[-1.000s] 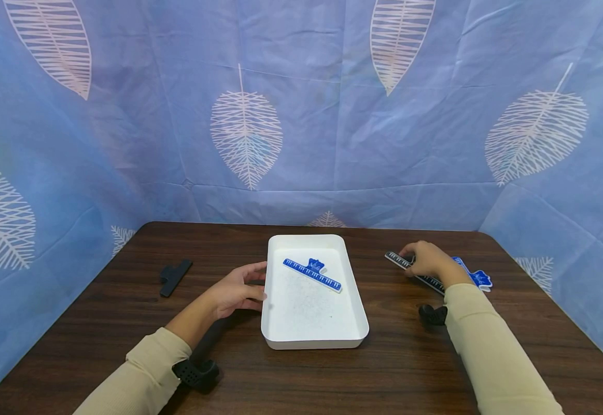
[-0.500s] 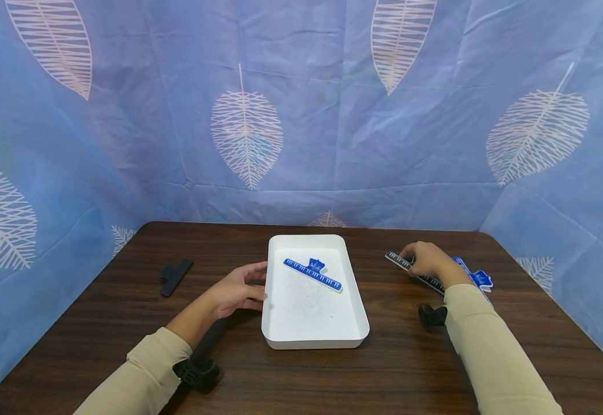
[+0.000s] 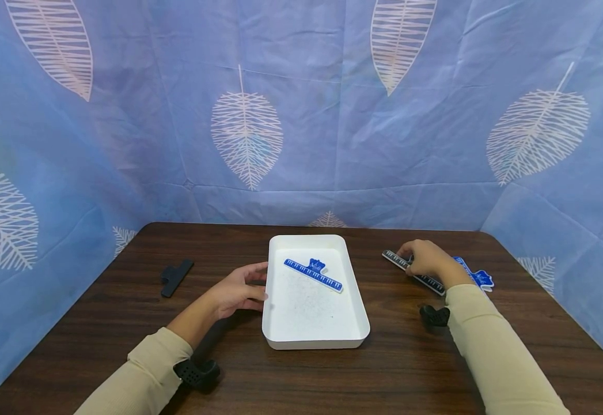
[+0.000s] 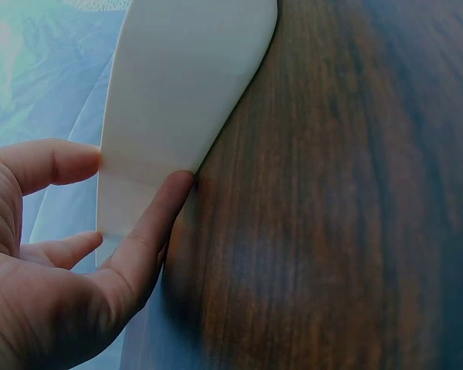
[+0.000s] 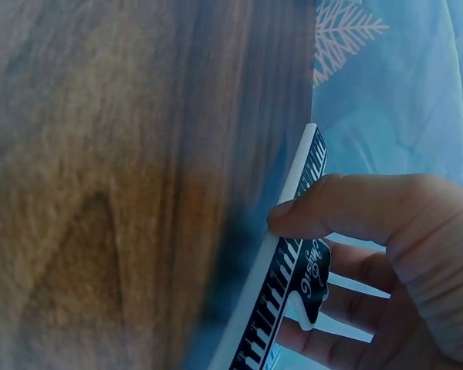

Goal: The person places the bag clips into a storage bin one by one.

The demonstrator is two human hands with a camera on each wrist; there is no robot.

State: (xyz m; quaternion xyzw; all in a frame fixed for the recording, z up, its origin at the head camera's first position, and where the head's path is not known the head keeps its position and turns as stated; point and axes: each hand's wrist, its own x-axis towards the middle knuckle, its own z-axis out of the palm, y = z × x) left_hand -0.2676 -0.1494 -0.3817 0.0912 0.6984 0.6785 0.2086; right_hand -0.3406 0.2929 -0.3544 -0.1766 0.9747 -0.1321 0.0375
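Observation:
My left hand [image 3: 235, 293] rests on the left side of a white tray [image 3: 306, 325]. In the left wrist view, its extended fingertips [image 4: 81, 163] touch the tray's wall [image 4: 185, 77]. Inside the tray lies a blue clip [image 3: 314, 275] with a piano-key pattern. Over on the right, my right hand [image 3: 427, 260] pinches a black piano-key clip [image 3: 431, 283]. The right wrist view shows the thumb [image 5: 316, 212] on the near face of that clip [image 5: 262, 327] and fingers behind it, with "Music" lettering on its handle. Part of it is covered by the hand.
Just beyond the right wrist lies another blue clip [image 3: 481, 279], partly hidden by the arm. A plain black clip [image 3: 177, 278] lies on the brown table [image 3: 280, 383] at the left. A blue leaf-patterned cloth [image 3: 301, 144] hangs around the table's back and sides.
The black piano-key clip has shifted slightly left in my right hand, and more of its near end shows. My left hand and the tray stay in place.

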